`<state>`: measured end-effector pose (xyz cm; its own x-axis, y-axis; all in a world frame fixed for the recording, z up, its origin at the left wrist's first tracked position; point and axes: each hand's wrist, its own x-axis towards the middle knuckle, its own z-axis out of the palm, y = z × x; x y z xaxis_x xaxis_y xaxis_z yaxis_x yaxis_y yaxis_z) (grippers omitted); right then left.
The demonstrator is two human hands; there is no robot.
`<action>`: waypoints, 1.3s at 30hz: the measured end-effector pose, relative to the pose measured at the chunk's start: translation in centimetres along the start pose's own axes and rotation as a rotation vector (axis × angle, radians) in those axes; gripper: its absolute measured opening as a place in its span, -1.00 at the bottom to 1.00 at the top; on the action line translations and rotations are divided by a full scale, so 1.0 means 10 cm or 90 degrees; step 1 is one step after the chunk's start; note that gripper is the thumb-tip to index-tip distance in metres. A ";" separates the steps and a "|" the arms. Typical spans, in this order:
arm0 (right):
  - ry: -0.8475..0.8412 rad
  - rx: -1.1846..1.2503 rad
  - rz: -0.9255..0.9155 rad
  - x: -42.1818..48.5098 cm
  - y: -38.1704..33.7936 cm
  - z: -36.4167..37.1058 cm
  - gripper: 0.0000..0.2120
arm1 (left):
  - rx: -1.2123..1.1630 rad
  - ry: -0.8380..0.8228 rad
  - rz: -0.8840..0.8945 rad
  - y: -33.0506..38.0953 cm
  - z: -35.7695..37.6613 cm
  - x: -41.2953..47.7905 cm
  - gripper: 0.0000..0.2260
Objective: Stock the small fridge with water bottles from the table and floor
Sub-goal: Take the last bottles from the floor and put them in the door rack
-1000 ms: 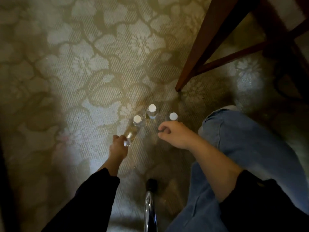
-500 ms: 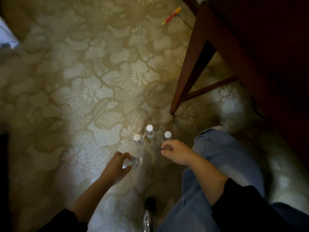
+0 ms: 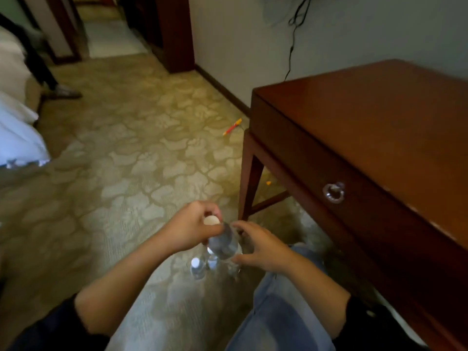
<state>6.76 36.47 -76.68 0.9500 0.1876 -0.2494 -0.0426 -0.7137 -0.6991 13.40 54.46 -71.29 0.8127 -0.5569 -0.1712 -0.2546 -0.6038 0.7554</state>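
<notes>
A dark wooden table (image 3: 379,127) with a ring pull (image 3: 333,193) on its drawer fills the right of the frame, and its leg stands just beyond the hands. A red and yellow pen (image 3: 232,126) lies on the patterned carpet (image 3: 126,188) at upper centre. White bedding (image 3: 17,138) is cut off at the left edge.

More bottles (image 3: 197,268) stand on the carpet at lower centre, partly hidden behind the raised one and blurred, so their number is unclear.

A clear water bottle (image 3: 224,243) is held tilted at centre. Its white cap (image 3: 211,220) is pinched by the left hand (image 3: 190,230). The right hand (image 3: 262,249) is curved half-open about the bottle's lower end; whether it grips cannot be told.
</notes>
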 end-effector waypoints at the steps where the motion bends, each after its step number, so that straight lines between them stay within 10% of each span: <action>1: 0.033 0.003 -0.016 -0.07 -0.05 -0.06 -0.29 | -0.015 0.002 0.018 0.17 -0.06 0.00 -0.98; 20: 0.527 0.071 -0.097 -1.25 -0.72 -1.39 -0.58 | 0.040 0.155 0.384 2.47 -0.49 -0.15 -0.86; 28: 0.707 0.114 -0.061 -1.86 -0.68 -1.98 -0.44 | 0.015 0.044 0.446 2.77 0.06 -0.17 -0.70; 39: 0.856 0.141 0.023 -3.20 -0.49 -2.66 -0.79 | -0.253 -0.166 0.525 3.85 1.20 -0.26 -0.51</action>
<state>-15.24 16.00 -47.47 0.5059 -0.7161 0.4810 -0.0018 -0.5585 -0.8295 -4.80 25.77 -49.38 0.3015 -0.8597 0.4123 -0.4592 0.2481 0.8530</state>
